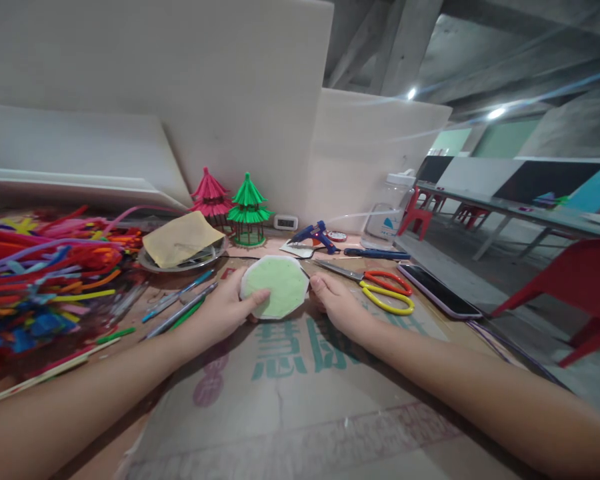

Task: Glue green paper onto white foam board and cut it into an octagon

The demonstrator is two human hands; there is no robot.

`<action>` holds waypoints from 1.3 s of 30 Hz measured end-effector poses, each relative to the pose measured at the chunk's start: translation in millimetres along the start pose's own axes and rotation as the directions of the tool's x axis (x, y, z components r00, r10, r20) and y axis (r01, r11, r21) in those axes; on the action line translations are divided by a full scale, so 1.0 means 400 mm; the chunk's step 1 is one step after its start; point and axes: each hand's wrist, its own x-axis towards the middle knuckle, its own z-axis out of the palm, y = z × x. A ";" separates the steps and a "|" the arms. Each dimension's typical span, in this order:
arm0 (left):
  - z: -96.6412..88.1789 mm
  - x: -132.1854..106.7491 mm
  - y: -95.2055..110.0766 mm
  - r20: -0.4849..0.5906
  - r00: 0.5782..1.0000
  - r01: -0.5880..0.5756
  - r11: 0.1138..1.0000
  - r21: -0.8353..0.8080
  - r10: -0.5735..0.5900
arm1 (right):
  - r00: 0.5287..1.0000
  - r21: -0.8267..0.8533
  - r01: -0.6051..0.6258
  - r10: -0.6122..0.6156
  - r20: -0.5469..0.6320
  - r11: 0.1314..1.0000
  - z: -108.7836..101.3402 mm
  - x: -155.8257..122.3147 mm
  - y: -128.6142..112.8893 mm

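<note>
My left hand [234,300] grips a pale green octagonal disc [277,287] with a white edge, the thumb lying on its face. The disc is held up over the printed cardboard sheet [260,420]. At the disc's right edge my right hand [337,303] is closed in a pinch. A short thin dark piece shows at those fingertips; I cannot tell what it is or whether the fingers also touch the disc. Scissors [387,290] with red and yellow handles lie just beyond the right hand. A blue glue gun [316,235] rests behind the disc.
Colourful pipe cleaners [45,280] are heaped at left, beside a dish [180,263] with a yellowish sheet on it. A red and a green pagoda model [249,212] stand at the back. A phone [439,291], a blue cutter [375,254] and a clear bottle [386,213] are at right.
</note>
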 end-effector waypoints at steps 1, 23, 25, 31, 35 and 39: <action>0.000 0.000 -0.003 0.001 1.000 0.002 1.000 0.002 -0.002 | 1.000 0.003 0.001 -0.001 -0.003 1.000 0.001 0.000 0.000; -0.002 -0.001 -0.024 0.052 0.998 -0.036 0.997 0.065 0.033 | 1.000 0.050 -0.008 0.008 -0.016 0.999 0.011 -0.005 0.014; -0.002 0.000 -0.018 0.046 0.999 -0.030 0.999 0.038 0.028 | 1.000 0.064 -0.001 0.002 -0.013 0.998 0.012 -0.004 0.011; -0.002 -0.001 -0.003 -0.030 0.999 -0.024 1.000 -0.018 0.023 | 0.998 0.064 0.034 -0.031 -0.047 0.997 0.005 -0.009 -0.016; -0.002 -0.001 -0.003 -0.033 0.999 -0.044 0.998 -0.038 0.043 | 0.991 -0.064 0.088 -0.094 -0.094 0.994 -0.009 -0.010 -0.029; -0.002 0.002 -0.009 -0.047 0.997 -0.068 0.998 -0.007 0.068 | 0.980 -0.179 0.166 -0.182 -0.080 0.970 -0.019 -0.013 -0.031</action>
